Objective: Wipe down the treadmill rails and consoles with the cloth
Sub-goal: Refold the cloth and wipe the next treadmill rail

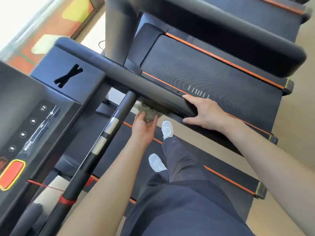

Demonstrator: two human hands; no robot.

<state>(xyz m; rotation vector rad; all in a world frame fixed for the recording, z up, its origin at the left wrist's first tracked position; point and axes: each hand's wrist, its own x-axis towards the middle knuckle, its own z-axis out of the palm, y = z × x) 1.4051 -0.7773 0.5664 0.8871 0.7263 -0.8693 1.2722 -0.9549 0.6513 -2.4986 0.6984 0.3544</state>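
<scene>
head cam, the only view there is: you're standing on the belt looking down. your left hand (144, 127) is palm-up with the fingers curled round a bunched grey-green cloth (150, 114), pushing it up against the underside of the side rail (136, 79), just beside where the handlebar (110, 125) with the silver sensor pads joins it. so the cloth is tucked under the rail, partly hidden by it, and i can't tell how much of it is actually touching. your right hand (204, 111) is clamped over the rail's free end, fingers along the far edge and thumb on the near edge, holding nothing else. looks like it's just steadying the rail.

i'd say you're on the rail step, underside pass, at the inner end. the console (34, 126) to your left, with its button row and the red stop button (12, 174), isn't being touched by either hand, and the neighbouring treadmill's rail (230, 36) is well apart from both hands.

next move, my guess: drag the cloth along the underside toward your right hand, keep upward pressure on it, and shift that right hand off the end so the tip gets wiped too. then roll over the top face before heading to the console.
</scene>
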